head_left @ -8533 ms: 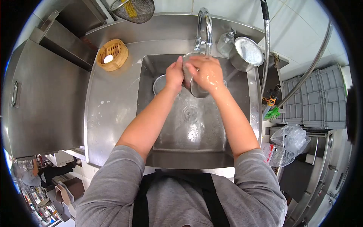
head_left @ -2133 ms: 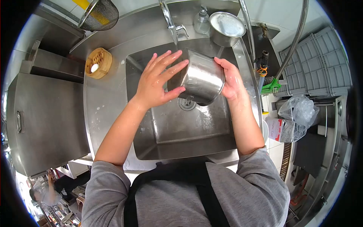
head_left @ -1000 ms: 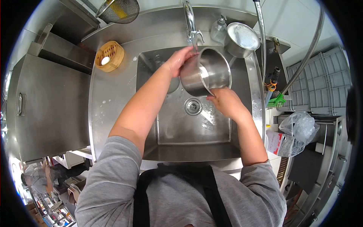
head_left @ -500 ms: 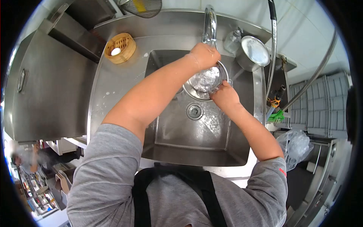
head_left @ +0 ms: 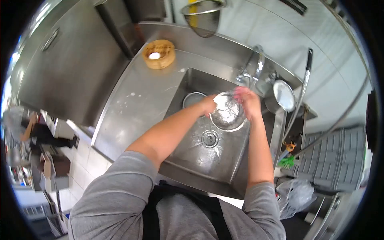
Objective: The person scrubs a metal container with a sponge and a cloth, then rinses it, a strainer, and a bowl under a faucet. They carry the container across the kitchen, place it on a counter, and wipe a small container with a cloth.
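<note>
A shiny metal bowl (head_left: pixel 229 114) with water glinting in it is held over the sink (head_left: pixel 188 154). My left hand (head_left: pixel 208 105) grips its left rim, fingers closed around the edge. At the bowl's upper right, my right hand (head_left: pixel 249 103) is bent over the rim, its fingers smeared by motion. The chrome faucet (head_left: pixel 256 66) stands just behind that hand. Left of the bowl, another round metal vessel (head_left: pixel 195 96) rests in the sink, partly covered by my left wrist. The drain (head_left: pixel 209 139) lies in front of the bowl.
A bamboo steamer basket (head_left: pixel 165 60) holding a white rounded thing stands on the steel counter (head_left: pixel 138 86). Right of the faucet are a clear bottle (head_left: pixel 266 82) and a metal pot (head_left: pixel 276 102). A mesh strainer (head_left: pixel 204 22) hangs on the wall. Far left, a person (head_left: pixel 30 130) stands.
My left hand has come down from beside the faucet to the bowl's left rim. My right hand has shifted up to the upper right rim. The view has turned.
</note>
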The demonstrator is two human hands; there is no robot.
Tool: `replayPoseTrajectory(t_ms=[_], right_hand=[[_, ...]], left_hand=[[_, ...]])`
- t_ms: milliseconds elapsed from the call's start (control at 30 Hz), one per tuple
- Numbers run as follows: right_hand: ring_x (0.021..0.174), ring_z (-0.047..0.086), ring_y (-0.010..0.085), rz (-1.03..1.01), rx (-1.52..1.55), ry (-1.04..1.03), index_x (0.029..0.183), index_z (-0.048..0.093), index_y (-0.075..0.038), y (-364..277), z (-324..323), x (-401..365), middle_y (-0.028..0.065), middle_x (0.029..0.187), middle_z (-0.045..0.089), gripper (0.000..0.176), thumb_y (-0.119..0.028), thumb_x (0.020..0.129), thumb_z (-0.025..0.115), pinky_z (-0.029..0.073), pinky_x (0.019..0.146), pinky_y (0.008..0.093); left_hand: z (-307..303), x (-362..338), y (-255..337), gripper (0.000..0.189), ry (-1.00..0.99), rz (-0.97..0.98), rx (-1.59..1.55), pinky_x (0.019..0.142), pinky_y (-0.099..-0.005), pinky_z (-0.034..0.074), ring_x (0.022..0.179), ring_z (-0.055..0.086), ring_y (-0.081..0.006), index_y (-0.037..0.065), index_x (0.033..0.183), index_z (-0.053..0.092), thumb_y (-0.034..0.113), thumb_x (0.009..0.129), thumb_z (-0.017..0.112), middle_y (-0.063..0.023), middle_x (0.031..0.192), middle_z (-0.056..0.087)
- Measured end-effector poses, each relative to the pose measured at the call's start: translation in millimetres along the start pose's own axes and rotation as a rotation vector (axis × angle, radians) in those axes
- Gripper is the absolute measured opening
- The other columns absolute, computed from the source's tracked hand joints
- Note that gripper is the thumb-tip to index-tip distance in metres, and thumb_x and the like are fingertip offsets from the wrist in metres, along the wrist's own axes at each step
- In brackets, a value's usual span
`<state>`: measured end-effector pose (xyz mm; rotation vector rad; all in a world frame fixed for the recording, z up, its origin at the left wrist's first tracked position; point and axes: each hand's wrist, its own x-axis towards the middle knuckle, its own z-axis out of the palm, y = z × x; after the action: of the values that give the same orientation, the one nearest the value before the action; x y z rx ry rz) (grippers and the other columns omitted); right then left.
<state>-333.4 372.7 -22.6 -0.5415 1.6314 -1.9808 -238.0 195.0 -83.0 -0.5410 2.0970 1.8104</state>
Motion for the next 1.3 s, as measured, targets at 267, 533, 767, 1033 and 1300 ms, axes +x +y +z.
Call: replayPoseTrajectory(t_ms=[267, 533, 767, 1033, 1300], right_hand=[[0.043, 0.032, 0.0102, -0.147, 0.426, 0.338, 0.089, 0.052, -0.007, -42.1, 42.7, 7.2, -0.0016, 0.060, 0.043, 0.023, -0.026, 0.099, 0.045, 0.027, 0.040, 0.0264], [0.045, 0.035, 0.0031, -0.139, -0.081, 0.259, 0.081, 0.058, -0.004, -29.7, 63.2, -12.2, -0.0040, 0.059, 0.044, 0.024, -0.022, 0.097, 0.052, 0.026, 0.041, 0.0203], [0.066, 0.045, 0.0147, -0.359, -0.424, 0.476, 0.077, 0.050, -0.003, 2.2, 56.0, -13.5, 0.0035, 0.070, 0.049, 0.035, -0.028, 0.100, 0.041, 0.038, 0.063, 0.0300], [0.117, 0.046, 0.0366, 0.097, -1.734, 0.080, 0.105, 0.059, 0.005, 72.3, 4.2, -34.6, 0.0175, 0.119, 0.057, 0.030, -0.019, 0.089, 0.051, 0.040, 0.094, 0.0431], [0.123, 0.044, 0.0309, -0.181, -1.305, -0.037, 0.116, 0.058, 0.000, 184.2, -25.4, 0.0, 0.0186, 0.132, 0.048, 0.038, -0.025, 0.090, 0.047, 0.035, 0.101, 0.0434]], left_hand=[[49.6, -30.4, 44.2, 0.084, 0.085, 0.238, 0.770, 0.101, -0.0449, 0.042, 0.132, 0.036, -0.0369, 0.034, 0.144, 0.032, -0.008, 0.075, 0.055, -0.0165, 0.153, 0.011], [69.0, 20.4, 34.3, 0.078, -0.014, 0.156, 0.820, 0.107, -0.0462, 0.034, 0.131, 0.034, -0.0427, 0.013, 0.145, 0.029, -0.010, 0.074, 0.054, -0.0275, 0.146, 0.026], [70.4, 7.0, 43.8, 0.074, -0.003, 0.265, 0.300, 0.065, -0.0425, 0.060, 0.125, 0.039, -0.0484, 0.022, 0.143, 0.031, -0.008, 0.079, 0.052, -0.0262, 0.147, 0.022], [67.4, -34.0, 34.4, 0.072, 0.378, 0.452, 0.276, 0.105, -0.0412, 0.035, 0.135, 0.028, -0.0406, 0.024, 0.139, 0.040, -0.012, 0.078, 0.045, -0.0265, 0.146, 0.026], [51.5, -43.5, 19.0, 0.075, 0.332, 0.451, 0.223, 0.107, -0.0408, 0.034, 0.136, 0.025, -0.0431, 0.034, 0.141, 0.034, -0.007, 0.081, 0.049, -0.0260, 0.150, 0.017]])
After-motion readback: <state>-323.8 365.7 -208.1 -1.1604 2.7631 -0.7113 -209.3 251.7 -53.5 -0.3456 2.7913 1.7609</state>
